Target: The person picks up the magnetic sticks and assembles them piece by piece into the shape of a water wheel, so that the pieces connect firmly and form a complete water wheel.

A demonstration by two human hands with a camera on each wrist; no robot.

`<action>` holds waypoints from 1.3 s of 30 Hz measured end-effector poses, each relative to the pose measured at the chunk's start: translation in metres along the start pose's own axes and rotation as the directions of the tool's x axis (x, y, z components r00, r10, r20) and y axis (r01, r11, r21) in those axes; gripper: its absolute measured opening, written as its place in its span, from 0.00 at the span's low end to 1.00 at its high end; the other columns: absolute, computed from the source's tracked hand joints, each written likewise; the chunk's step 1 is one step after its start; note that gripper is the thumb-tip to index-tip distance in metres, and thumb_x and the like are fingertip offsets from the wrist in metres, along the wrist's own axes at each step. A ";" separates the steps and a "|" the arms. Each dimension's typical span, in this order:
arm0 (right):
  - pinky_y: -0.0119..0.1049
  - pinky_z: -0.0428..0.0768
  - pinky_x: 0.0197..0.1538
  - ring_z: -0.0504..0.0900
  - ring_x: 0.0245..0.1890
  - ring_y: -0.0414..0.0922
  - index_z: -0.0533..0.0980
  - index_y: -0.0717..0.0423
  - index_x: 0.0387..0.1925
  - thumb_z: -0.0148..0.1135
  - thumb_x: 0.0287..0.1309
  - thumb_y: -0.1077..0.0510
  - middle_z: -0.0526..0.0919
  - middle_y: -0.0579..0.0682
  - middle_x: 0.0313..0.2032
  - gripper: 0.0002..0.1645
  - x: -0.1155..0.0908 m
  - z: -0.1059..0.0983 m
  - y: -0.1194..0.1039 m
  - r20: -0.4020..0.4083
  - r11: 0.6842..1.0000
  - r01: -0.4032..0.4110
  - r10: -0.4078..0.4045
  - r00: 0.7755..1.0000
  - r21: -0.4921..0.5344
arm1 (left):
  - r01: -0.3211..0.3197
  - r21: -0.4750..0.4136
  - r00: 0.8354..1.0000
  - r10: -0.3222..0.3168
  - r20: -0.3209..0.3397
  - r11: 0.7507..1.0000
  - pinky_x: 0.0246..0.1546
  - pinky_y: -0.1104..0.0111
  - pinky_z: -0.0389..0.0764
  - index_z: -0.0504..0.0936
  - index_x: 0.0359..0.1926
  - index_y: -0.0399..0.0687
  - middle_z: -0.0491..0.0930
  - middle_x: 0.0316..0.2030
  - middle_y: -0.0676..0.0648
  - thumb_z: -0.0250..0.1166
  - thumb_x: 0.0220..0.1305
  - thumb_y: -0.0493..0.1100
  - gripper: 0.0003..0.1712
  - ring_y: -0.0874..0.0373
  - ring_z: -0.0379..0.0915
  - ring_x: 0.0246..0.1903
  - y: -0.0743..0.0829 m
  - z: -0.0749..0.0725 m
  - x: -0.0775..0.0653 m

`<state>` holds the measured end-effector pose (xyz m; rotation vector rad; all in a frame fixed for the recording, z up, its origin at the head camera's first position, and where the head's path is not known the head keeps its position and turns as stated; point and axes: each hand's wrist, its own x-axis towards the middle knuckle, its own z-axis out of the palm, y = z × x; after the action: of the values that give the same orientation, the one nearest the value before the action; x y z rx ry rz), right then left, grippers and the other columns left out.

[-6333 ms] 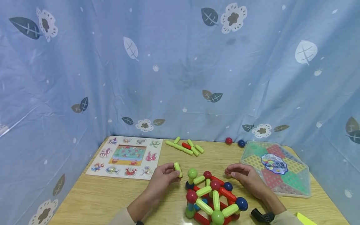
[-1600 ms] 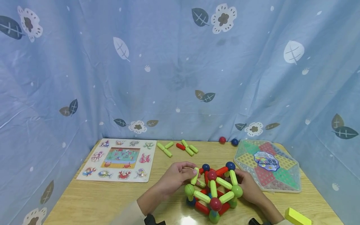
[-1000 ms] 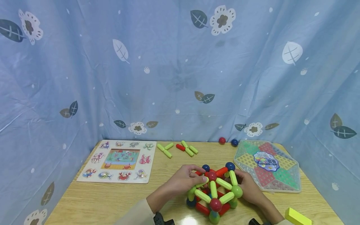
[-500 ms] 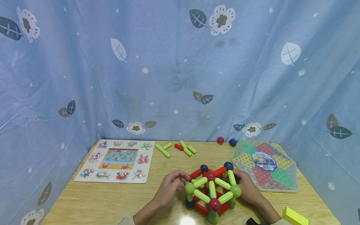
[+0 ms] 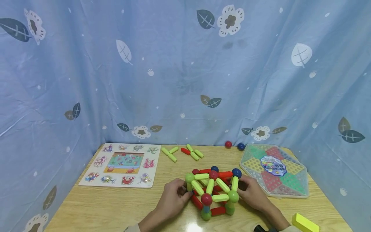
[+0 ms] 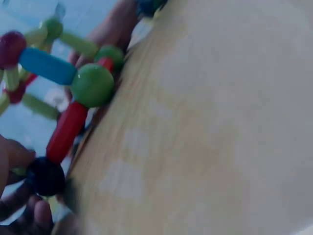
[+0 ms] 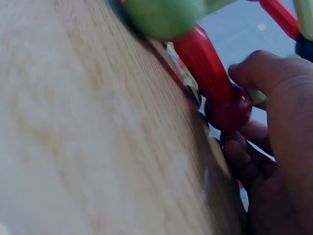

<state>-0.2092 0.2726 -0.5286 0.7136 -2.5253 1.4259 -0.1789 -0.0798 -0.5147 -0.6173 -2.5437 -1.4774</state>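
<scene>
A frame built of magnetic sticks and balls [image 5: 206, 199] stands between my hands, with yellow-green sticks on top and red sticks round its base. My left hand [image 5: 171, 200] holds its lower left corner; in the left wrist view thumb and fingers are round a dark blue ball [image 6: 45, 176]. At the opposite side my right hand [image 5: 253, 195] grips a lower corner, and the right wrist view has its thumb and fingers about a dark red ball [image 7: 228, 108]. A blue stick [image 6: 48, 66] joins a red ball to a green ball [image 6: 92, 85] beneath it.
Several loose yellow-green sticks [image 5: 169, 154] and a red stick [image 5: 185, 151] lie at the back. Nearby are a red ball [image 5: 228, 144] and a blue ball [image 5: 241, 146]. A picture puzzle board [image 5: 155, 177] lies left, a Chinese checkers box [image 5: 290, 190] right, a yellow block [image 5: 305, 222] front right.
The yellow-green stick my left hand held has joined the frame's top, between a green and a red ball. That hand then dropped to the lower corner, and the frame has turned and shifted left.
</scene>
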 end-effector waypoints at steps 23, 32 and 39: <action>0.31 0.87 0.49 0.87 0.48 0.31 0.91 0.47 0.52 0.76 0.68 0.59 0.94 0.42 0.47 0.12 0.007 0.019 -0.012 -0.084 0.988 0.002 -0.015 0.996 -0.153 | -0.081 0.120 0.993 0.090 -0.076 0.989 0.41 0.71 0.81 0.92 0.40 0.53 0.89 0.39 0.55 0.77 0.67 0.34 0.08 0.66 0.78 0.37 -0.029 -0.018 0.029; 0.31 0.83 0.42 0.83 0.37 0.33 0.87 0.52 0.54 0.76 0.68 0.58 0.88 0.40 0.37 0.14 0.012 0.015 -0.021 -0.003 0.975 -0.195 0.196 0.981 -0.108 | -0.004 0.172 0.998 -0.007 0.061 0.985 0.47 0.65 0.85 0.89 0.50 0.47 0.89 0.42 0.53 0.74 0.72 0.43 0.10 0.60 0.84 0.44 -0.022 -0.020 0.033; 0.30 0.83 0.49 0.84 0.46 0.41 0.83 0.57 0.66 0.72 0.71 0.59 0.90 0.52 0.52 0.24 0.017 0.009 -0.030 0.121 0.947 -0.317 0.310 0.943 0.042 | 0.062 0.125 0.975 -0.087 0.206 0.990 0.52 0.65 0.83 0.88 0.53 0.52 0.88 0.43 0.56 0.72 0.73 0.43 0.10 0.63 0.81 0.47 -0.012 -0.030 0.037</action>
<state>-0.2084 0.2462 -0.5047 0.4224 -2.7934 1.6068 -0.2201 -0.1007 -0.4972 -0.7025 -2.8202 -1.3353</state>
